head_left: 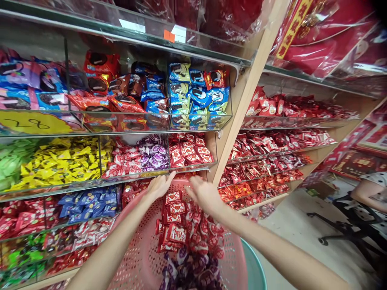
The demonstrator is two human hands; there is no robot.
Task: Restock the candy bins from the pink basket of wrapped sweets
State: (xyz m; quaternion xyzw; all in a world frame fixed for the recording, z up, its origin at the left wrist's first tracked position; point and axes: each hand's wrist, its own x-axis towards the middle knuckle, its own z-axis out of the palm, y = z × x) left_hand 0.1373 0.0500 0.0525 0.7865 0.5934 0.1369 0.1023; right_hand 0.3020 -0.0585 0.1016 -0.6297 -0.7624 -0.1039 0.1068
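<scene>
**Two hands over a pink basket at the sweet shelves**

Left to right. The glass-fronted shelf (90, 177) carries green, then yellow sweets (63, 161), then red-and-white and purple ones, ending at its right edge in red packets (190, 153). Below that front edge the left hand (160, 186) reaches forward, fingers loosely curled and touching the shelf lip — whether it grips anything cannot be told. The pink basket (139, 249), perforated, sits beneath both forearms; red sweet packets (175, 219) are heaped against its far rim, purple-wrapped ones nearer its near side. The right hand (204, 193) hovers palm-down over the far rim, fingers spread and slack, grasping nothing visible, just beside the top packets. Right of the wooden upright (242, 104), further shelves hold red packets; at the far right edge a person's arm (367, 193) shows.
</scene>
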